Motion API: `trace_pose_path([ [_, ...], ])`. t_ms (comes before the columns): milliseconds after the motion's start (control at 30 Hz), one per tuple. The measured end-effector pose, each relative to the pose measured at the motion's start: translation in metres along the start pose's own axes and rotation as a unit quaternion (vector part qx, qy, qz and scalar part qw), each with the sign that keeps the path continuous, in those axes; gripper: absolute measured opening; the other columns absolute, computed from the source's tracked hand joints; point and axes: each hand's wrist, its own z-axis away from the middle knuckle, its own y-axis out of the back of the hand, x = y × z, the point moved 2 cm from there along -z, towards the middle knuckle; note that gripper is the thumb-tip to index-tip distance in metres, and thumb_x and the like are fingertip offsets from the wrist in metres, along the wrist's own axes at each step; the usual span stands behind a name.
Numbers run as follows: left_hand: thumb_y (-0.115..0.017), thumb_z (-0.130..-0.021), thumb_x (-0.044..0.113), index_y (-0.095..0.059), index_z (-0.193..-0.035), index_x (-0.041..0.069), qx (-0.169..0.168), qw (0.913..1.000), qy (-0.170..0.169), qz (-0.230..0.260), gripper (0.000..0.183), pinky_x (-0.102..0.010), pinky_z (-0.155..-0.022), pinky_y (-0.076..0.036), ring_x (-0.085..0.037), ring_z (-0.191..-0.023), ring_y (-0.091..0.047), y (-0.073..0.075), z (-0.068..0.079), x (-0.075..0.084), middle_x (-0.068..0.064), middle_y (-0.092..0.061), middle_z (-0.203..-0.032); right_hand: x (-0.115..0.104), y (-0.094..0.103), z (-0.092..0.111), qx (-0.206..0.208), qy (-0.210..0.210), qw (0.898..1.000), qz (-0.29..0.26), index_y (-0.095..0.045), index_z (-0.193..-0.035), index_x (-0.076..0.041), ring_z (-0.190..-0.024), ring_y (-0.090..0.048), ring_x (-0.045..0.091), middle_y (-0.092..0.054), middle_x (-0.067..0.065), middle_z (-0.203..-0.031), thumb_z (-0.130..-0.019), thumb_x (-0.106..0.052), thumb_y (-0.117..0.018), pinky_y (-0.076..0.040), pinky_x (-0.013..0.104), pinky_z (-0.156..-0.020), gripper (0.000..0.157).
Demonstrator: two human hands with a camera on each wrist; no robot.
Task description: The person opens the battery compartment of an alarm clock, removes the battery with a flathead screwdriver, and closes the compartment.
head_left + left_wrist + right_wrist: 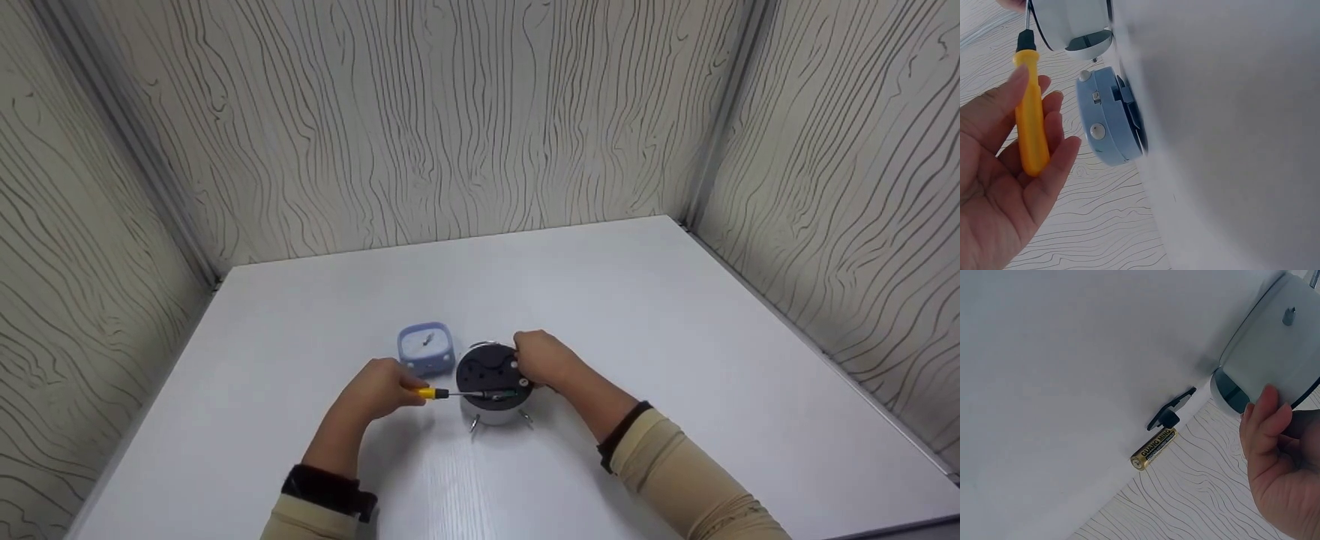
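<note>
A round alarm clock (487, 364) with a white body, black back and thin metal legs lies with its back turned up towards me. My left hand (379, 386) holds a screwdriver (1032, 118) by its yellow handle, thumb on one side and fingers on the other. The metal shaft crosses the black back, its tip at a slot near the lower edge. At the clock's right side, my right hand (546, 360) grips the rim; in the right wrist view its fingertips lie on the white casing near a domed bell (1231, 391).
A small blue clock (426, 345) sits just behind the left hand, close to the round one. In the right wrist view, a gold and black battery (1153, 451) and a small black plastic piece (1171, 410) lie on the white table (600, 300). Wood-patterned panels (450, 127) enclose the table.
</note>
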Motion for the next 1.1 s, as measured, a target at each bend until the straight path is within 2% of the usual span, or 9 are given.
trace_pose_path([
  [467, -0.076, -0.073, 0.015, -0.076, -0.087, 0.018, 0.011, 0.9999, -0.002, -0.007, 0.014, -0.031, -0.07, -0.049, -0.016, -0.072, -0.054, 0.005, 0.0, 0.002, 0.002, -0.065, -0.08, 0.0, -0.001, 0.0, -0.005, -0.004, 1.0, -0.029, -0.057, -0.104, -0.005, -0.067, -0.058, 0.014, -0.059, 0.006, -0.086, -0.095, -0.014, -0.047, -0.05, 0.026, -0.053, 0.016],
  [600, -0.075, -0.075, 0.015, -0.075, -0.085, 0.015, 0.018, 0.9998, -0.008, -0.002, 0.01, -0.031, -0.069, -0.049, -0.016, -0.071, -0.054, 0.007, 0.001, 0.002, 0.002, -0.066, -0.08, 0.001, -0.001, -0.001, -0.003, 0.006, 1.0, -0.02, -0.057, -0.1, -0.005, -0.065, -0.058, 0.015, -0.059, 0.006, -0.082, -0.094, -0.014, -0.048, -0.049, 0.027, -0.052, 0.015],
  [900, -0.069, -0.081, 0.018, -0.073, -0.092, 0.015, 0.027, 0.9988, -0.042, 0.003, 0.012, -0.035, -0.075, -0.049, -0.017, -0.077, -0.054, 0.011, 0.003, 0.009, 0.002, -0.064, -0.086, 0.003, 0.006, -0.002, 0.002, 0.034, 0.999, 0.01, -0.059, -0.087, -0.006, -0.063, -0.055, 0.016, -0.057, 0.003, -0.07, -0.093, -0.015, -0.049, -0.046, 0.03, -0.056, 0.015],
  [1100, -0.063, -0.086, 0.018, -0.067, -0.094, 0.016, 0.029, 0.9968, -0.072, 0.02, 0.009, -0.033, -0.074, -0.048, -0.018, -0.077, -0.052, 0.008, 0.0, 0.015, 0.0, -0.061, -0.086, -0.001, 0.012, 0.001, 0.02, 0.042, 0.998, 0.047, -0.062, -0.088, -0.007, -0.07, -0.055, 0.017, -0.058, 0.003, -0.075, -0.091, -0.022, -0.054, -0.047, 0.032, -0.064, 0.017],
])
